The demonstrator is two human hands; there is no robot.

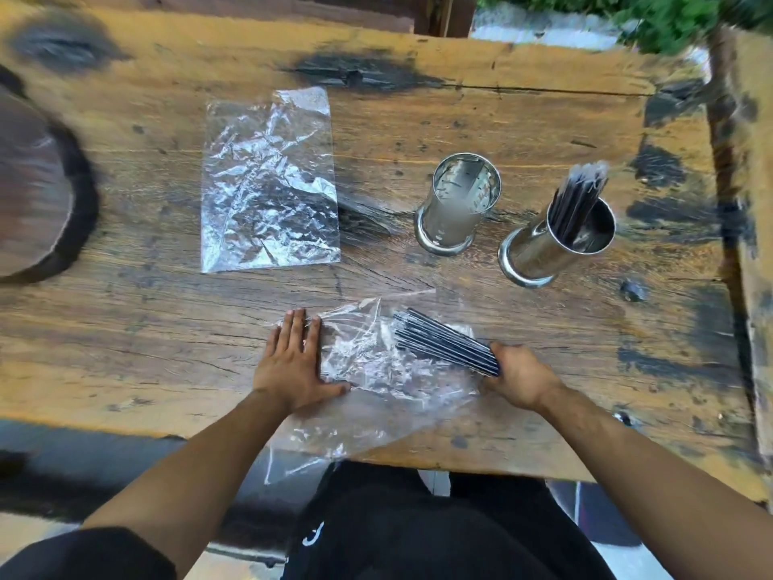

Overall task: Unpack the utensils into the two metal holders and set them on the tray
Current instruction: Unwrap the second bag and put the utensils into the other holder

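A worn wooden table (418, 265) with dark scorched patches carries everything here. Near its front edge lies a crumpled clear plastic bag (376, 370), its lower end hanging past the table edge toward the person's lap. The left hand (293, 362) lies flat on the left end of this bag, fingers spread and palm down, pressing the plastic against the wood. The right hand (518, 376) is closed around one end of a bundle of dark chopsticks (443, 341); the far ends of the sticks sit within the bag's open right side, fanned a little and pointing up and left.

Beyond the bag, toward the far right of the table, two shiny metal holders stand close together but apart. The left holder (458, 207) is a cylinder on a flared base, and only its divided inside shows. The right holder (552, 240), just beside it, holds a bunch of dark chopsticks with pale tips (579, 198) standing up and leaning to the right.

Left of the holders, well apart from them, a second clear plastic bag (267, 182) lies flat and wrinkled on the wood. At the table's far left edge sits a dark round wooden tray (33, 194), only partly in view and blurred.
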